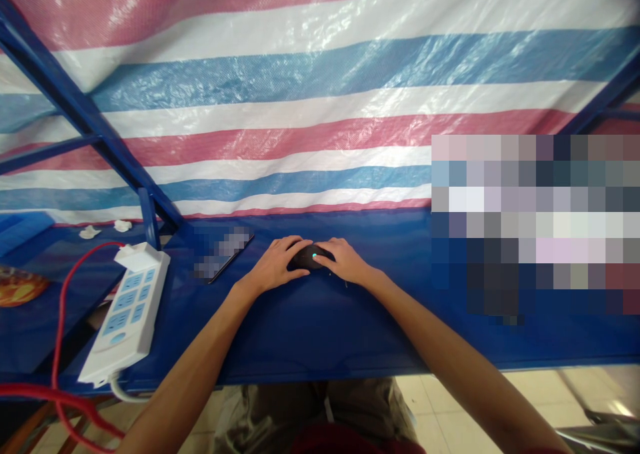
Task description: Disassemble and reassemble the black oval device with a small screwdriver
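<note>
A small black rounded object that looks like a computer mouse [301,257] rests on the blue tabletop [320,327], with a bright cyan spot glowing on it. My left hand [280,261] grips it from the left, thumb on the near side and fingers over the far side. From the right, my right hand [346,259] closes around its other end, the thumb lying near the glowing spot. Both hands cover much of the object, so its ends are hidden. Left of my left hand lies a phone-like flat thing [231,257], its face blurred out.
A white power strip [131,307] with a plug and a red cable [61,321] sits at the left. Crumpled white tissues [123,225] lie behind it. Blue metal bars [100,127] rise in front of a striped plastic sheet [300,74]. The right side is pixelated.
</note>
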`<state>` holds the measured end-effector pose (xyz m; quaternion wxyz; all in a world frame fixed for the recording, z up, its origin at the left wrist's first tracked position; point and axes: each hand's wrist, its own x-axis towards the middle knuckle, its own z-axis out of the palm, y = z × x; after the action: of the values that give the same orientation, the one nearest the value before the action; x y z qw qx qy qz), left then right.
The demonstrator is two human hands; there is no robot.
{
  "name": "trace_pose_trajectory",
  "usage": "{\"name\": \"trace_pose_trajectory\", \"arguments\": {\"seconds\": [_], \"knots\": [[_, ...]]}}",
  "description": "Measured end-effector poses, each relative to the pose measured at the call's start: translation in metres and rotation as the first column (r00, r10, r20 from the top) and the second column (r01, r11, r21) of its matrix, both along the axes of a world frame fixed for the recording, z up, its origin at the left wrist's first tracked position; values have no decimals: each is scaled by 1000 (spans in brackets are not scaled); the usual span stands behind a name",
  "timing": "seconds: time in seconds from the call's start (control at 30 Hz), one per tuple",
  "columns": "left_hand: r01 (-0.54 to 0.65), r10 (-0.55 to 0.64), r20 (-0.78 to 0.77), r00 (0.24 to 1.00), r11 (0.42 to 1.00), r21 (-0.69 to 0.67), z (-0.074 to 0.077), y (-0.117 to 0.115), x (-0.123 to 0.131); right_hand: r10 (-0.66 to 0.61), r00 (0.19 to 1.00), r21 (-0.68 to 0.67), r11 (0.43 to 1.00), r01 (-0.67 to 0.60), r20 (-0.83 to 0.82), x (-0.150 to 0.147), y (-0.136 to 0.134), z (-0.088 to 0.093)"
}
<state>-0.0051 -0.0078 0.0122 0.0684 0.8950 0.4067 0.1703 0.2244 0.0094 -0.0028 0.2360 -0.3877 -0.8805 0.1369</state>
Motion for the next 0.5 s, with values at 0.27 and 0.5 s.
{"name": "trace_pose_trajectory", "arguments": {"seconds": [0.27,0.5], "knots": [[-31,30,-15,999,999,-43,-6,4,-4,-207,978,15,978,207,21,9,6,13],[-49,49,-27,998,999,-5,-6,4,-3,-135,986,-93,985,144,98,19,7,18]]}}
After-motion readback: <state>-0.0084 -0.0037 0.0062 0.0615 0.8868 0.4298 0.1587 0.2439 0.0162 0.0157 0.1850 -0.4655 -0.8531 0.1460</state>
